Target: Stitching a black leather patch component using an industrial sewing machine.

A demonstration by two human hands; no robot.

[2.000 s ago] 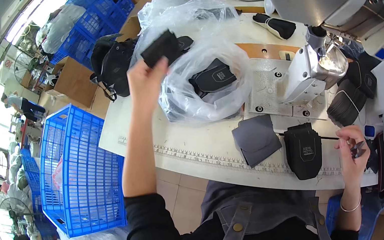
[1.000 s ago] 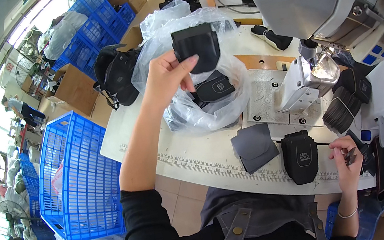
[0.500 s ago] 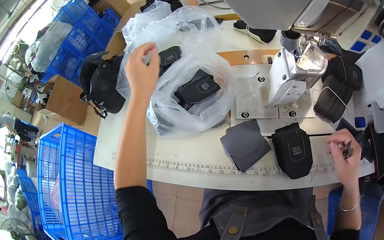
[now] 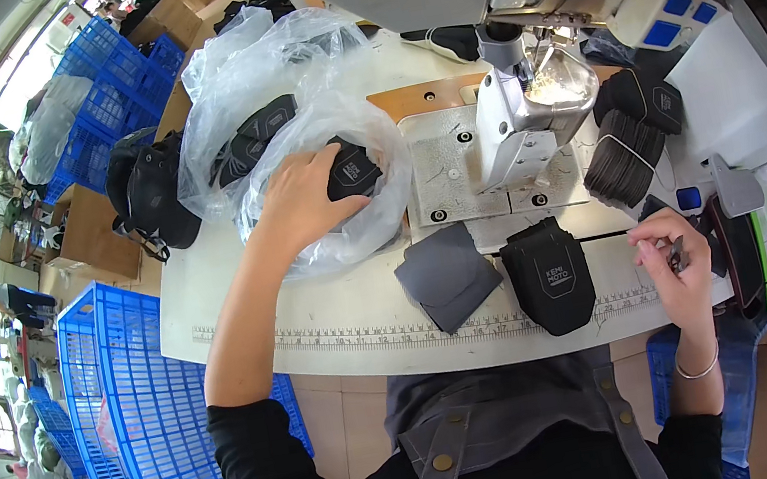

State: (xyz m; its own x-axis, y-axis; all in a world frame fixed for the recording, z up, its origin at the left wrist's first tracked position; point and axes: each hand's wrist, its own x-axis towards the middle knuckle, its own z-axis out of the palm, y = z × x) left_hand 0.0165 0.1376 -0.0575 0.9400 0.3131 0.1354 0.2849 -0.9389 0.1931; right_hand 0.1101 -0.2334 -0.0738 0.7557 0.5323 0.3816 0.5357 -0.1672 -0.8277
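My left hand reaches into the open clear plastic bag, its thumb and fingers round a black fabric panel with pale print. Another black panel shows under the plastic farther back. At the table's right, my right hand is closed round small metal thread snips, partly hidden by the fingers. Between the hands, a stack of black printed panels lies near the front edge. Plain dark grey pieces lie to its left.
The sewing machine stands over its metal plate behind the panels. A tied black bundle lies right of it. A ruler strip follows the table's curved front. Left of the table stands a blue crate; a black bag sits at its left edge.
My left hand has come down from above the bag into its opening, onto a black panel. My right hand keeps the snips. The view has shifted, so the table appears farther left.
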